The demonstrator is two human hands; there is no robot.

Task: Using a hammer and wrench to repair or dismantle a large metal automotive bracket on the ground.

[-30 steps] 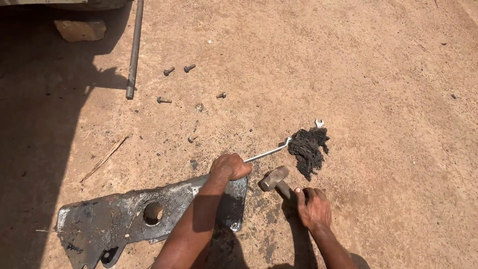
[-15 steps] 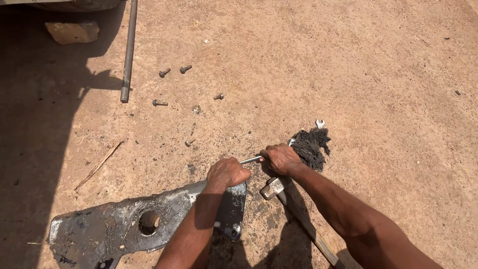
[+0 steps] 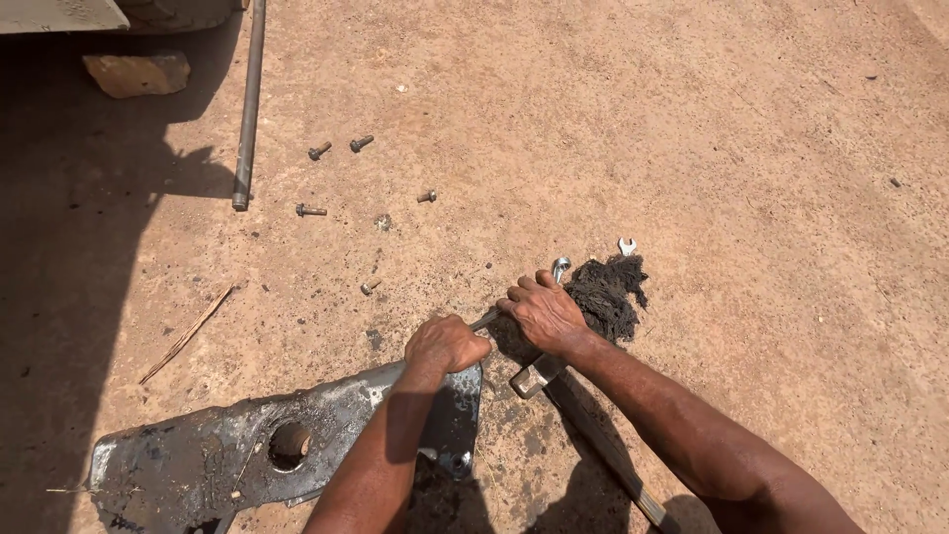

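Observation:
My left hand (image 3: 447,344) is closed around the near end of a steel wrench, right at the upper right corner of a greasy grey metal bracket plate (image 3: 297,445) lying on the dirt. My right hand (image 3: 542,311) grips the same wrench further along; its ring end (image 3: 560,267) sticks out past my fingers. A hammer (image 3: 537,376) lies on the ground under my right forearm, handle pointing toward me. A black oily rag (image 3: 605,295) sits just right of my right hand, with a second wrench's open end (image 3: 627,245) showing at its top.
Several loose bolts (image 3: 319,150) lie scattered on the dirt beyond the hands. A long metal pipe (image 3: 247,109) and a stone (image 3: 138,74) lie at the upper left, beside a deep shadow. A thin stick (image 3: 188,334) lies left of the plate.
My right hand let go of the hammer, which now lies on the ground, and moved up onto the wrench. My left hand stayed at the plate's corner.

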